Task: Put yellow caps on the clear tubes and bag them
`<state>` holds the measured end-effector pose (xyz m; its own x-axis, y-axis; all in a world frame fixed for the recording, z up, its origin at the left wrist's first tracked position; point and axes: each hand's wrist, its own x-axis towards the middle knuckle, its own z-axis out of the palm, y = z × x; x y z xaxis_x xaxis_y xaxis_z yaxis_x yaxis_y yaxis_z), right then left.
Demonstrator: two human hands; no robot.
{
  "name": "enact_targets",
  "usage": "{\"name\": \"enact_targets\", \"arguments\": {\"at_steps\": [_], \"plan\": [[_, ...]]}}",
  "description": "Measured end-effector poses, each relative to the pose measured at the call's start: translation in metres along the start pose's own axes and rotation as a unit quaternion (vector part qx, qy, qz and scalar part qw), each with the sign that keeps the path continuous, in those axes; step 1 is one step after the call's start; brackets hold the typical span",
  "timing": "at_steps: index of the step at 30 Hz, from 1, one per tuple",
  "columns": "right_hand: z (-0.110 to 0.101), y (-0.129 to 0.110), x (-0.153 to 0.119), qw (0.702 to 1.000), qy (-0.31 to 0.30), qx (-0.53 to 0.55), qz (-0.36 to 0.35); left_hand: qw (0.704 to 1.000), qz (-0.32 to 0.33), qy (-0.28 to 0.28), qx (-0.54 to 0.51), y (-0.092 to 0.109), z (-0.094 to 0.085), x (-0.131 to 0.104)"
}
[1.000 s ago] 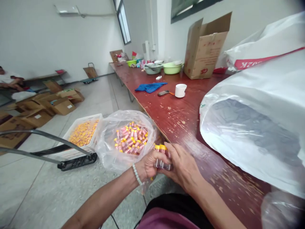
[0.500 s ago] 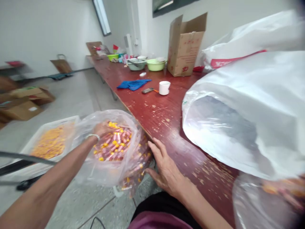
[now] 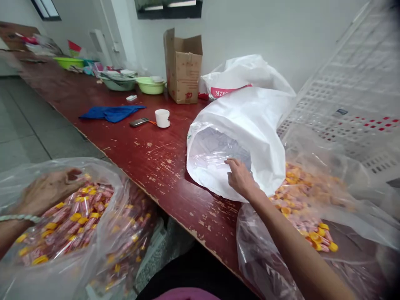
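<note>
Across the frame, a scuffed red worktop (image 3: pixel 175 200) is being used to bear a white sack. At lower right, yellow-capped tubes (image 3: pixel 318 237) are being held in a clear bag (image 3: pixel 256 246); at lower left, more are being contained in an open plastic bag (image 3: pixel 46 283). Right of centre, clear plastic pieces (image 3: pixel 215 156) are being shown through the mouth of the white sack (image 3: pixel 250 112). Over the lower-left tubes, the left hand (image 3: pixel 48 189) is being held half curled; whether anything is gripped cannot be told. At the sack's mouth, the right hand's (image 3: pixel 240 179) grip is being held loose, index finger extended, nothing visibly held. Apparently both containers are being reached into; care at the fingertips seems to be called for.
</note>
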<state>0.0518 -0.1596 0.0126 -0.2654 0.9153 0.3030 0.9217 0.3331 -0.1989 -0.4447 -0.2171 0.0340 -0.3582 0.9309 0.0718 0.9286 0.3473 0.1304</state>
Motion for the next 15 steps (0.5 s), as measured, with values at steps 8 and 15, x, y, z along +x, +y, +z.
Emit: {"name": "enact_targets", "arguments": {"at_steps": [8, 15], "plan": [[0.039, 0.005, 0.069, 0.987, -0.098, -0.116, -0.049, 0.904, 0.357, 0.073, -0.224, 0.194, 0.002, -0.035], [0.050, 0.008, 0.083, 0.984, -0.133, -0.116, -0.018, 0.944, 0.314, -0.024, -0.099, 0.313, 0.059, -0.003]]}}
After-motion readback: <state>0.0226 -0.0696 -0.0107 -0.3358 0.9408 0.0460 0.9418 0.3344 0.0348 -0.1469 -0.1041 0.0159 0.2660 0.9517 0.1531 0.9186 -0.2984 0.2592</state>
